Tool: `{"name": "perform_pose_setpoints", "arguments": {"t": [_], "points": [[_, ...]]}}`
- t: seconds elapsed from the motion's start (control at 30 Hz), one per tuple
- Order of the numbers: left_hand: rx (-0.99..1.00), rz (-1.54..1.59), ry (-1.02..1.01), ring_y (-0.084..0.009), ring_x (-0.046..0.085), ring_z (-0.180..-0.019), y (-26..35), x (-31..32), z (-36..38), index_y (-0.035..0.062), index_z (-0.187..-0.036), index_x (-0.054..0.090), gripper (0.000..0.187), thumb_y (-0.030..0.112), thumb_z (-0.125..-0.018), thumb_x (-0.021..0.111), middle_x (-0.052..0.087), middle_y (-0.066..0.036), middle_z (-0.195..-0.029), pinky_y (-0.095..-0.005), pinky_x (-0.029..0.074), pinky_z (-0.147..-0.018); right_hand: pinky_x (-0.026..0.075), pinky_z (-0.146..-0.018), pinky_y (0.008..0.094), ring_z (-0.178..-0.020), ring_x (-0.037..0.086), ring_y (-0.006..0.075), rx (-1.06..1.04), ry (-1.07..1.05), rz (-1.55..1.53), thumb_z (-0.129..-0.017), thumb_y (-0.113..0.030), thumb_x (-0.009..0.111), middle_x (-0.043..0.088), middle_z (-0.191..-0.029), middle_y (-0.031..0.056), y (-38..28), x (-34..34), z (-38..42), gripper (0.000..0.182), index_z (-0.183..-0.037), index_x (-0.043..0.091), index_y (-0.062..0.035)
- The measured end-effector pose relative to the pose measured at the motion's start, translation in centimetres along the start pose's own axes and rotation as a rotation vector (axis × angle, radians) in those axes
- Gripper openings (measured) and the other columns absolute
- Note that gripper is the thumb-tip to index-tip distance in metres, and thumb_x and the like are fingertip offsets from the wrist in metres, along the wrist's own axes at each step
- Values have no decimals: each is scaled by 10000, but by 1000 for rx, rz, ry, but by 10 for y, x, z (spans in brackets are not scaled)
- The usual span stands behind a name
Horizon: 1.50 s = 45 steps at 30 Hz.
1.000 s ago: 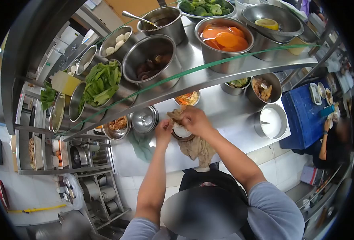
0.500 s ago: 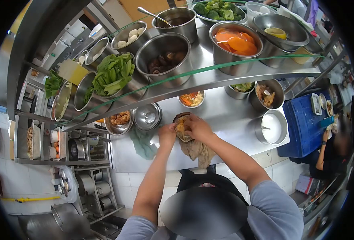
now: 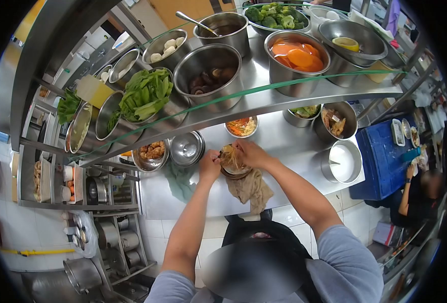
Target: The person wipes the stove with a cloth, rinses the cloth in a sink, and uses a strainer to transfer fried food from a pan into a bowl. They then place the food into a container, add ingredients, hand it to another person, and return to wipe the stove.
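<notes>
At the middle of the steel counter, both hands grip a brownish, translucent item (image 3: pixel 231 158), which looks like a thin bag or wrap, too small to tell for certain. My left hand (image 3: pixel 210 162) pinches its left edge, and my right hand (image 3: pixel 249 154) holds its upper right side. Beneath it is a round dish (image 3: pixel 237 174), partly hidden. A crumpled brown cloth (image 3: pixel 251 191) lies against the dish and hangs towards the counter's front edge.
Steel bowls (image 3: pixel 187 148) and a green cloth (image 3: pixel 179 182) lie to the left. Beyond my hands is a bowl of shredded vegetables (image 3: pixel 241 127). A white-filled pot (image 3: pixel 344 161) stands right. Overhead runs a shelf (image 3: pixel 264 103) of food pots. A person (image 3: pixel 418 194) works at far right.
The brownish item has been raised and spread between my hands, showing more of the dish below. My right hand has shifted slightly up and to the right.
</notes>
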<state>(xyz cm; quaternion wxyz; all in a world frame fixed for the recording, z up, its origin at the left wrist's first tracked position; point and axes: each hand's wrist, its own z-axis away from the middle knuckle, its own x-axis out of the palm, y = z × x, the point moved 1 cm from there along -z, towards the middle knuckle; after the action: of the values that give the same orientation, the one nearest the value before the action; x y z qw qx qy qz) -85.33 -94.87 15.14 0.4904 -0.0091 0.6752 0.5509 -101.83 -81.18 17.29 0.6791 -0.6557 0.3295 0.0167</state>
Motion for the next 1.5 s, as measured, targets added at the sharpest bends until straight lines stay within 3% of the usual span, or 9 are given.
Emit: {"name": "perform_pose_setpoints", "arguments": {"t": [0.2, 0.3, 0.53, 0.7, 0.83, 0.93, 1.13, 1.43, 1.5], "points": [[-25, 106, -213, -310, 691, -851, 0, -7, -14, 58, -1049, 650, 217, 25, -849, 575, 706, -139, -885, -389, 525, -783, 500, -795, 523, -876, 634, 433, -136, 140, 438, -885, -173, 601, 659, -904, 219, 5, 20, 5, 224, -1027, 624, -2], [196, -146, -149, -324, 688, -853, 11, -16, -7, 57, -1086, 652, 252, 24, -856, 554, 708, -151, -892, -399, 523, -783, 492, -786, 539, -871, 617, 458, 114, 198, 230, -876, -181, 613, 655, -906, 236, 9, 22, -9, 213, -975, 629, 6], [293, -280, -97, -314, 696, -860, 16, -11, -22, 33, -1037, 697, 225, 23, -865, 553, 719, -160, -921, -385, 524, -787, 492, -781, 527, -925, 622, 465, 3, 139, 63, -873, -154, 590, 663, -941, 273, -6, 6, -22, 191, -956, 621, 15], [252, 13, -151, -264, 696, -839, 12, -12, -36, 28, -1010, 711, 177, 72, -883, 597, 716, -156, -881, -327, 527, -791, 518, -792, 475, -929, 649, 438, 127, -119, 293, -883, -183, 559, 672, -973, 283, 14, 2, -29, 270, -1006, 637, 45], [259, 118, -148, -228, 675, -768, 15, -8, -34, 15, -980, 712, 159, 90, -899, 599, 712, -124, -845, -324, 525, -753, 523, -770, 465, -871, 653, 438, 145, 37, 183, -891, -204, 547, 676, -953, 277, 34, 3, -35, 301, -1013, 636, 56], [446, -168, -151, -177, 639, -738, 6, -6, -41, 7, -1024, 701, 190, 125, -917, 597, 699, -99, -831, -310, 516, -731, 522, -775, 464, -860, 670, 416, 215, -26, 57, -889, -224, 559, 680, -960, 269, 35, 2, -36, 310, -1003, 636, 54], [77, 173, -245, -259, 676, -843, 19, -9, -52, 23, -1151, 666, 274, 132, -923, 561, 699, -148, -882, -338, 517, -784, 530, -779, 438, -872, 700, 347, 162, -62, 234, -888, -286, 592, 702, -926, 245, 24, -15, -17, 356, -1044, 665, 25], [621, -124, -207, -319, 624, -1057, 73, -2, -3, 118, -1246, 626, 446, 113, -807, 704, 633, -131, -1078, -396, 498, -920, 557, -756, 412, -844, 723, 279, 315, -90, 59, -866, -257, 646, 728, -894, 217, 6, -13, 12, 340, -1066, 687, 15], [452, -142, -312, -314, 583, -1127, 78, -3, 8, 98, -1193, 638, 418, 108, -786, 730, 612, -129, -1160, -381, 479, -957, 561, -749, 403, -804, 724, 227, 450, -187, -371, -851, -262, 679, 741, -841, 158, -19, -14, 19, 317, -1013, 717, 8]]}}
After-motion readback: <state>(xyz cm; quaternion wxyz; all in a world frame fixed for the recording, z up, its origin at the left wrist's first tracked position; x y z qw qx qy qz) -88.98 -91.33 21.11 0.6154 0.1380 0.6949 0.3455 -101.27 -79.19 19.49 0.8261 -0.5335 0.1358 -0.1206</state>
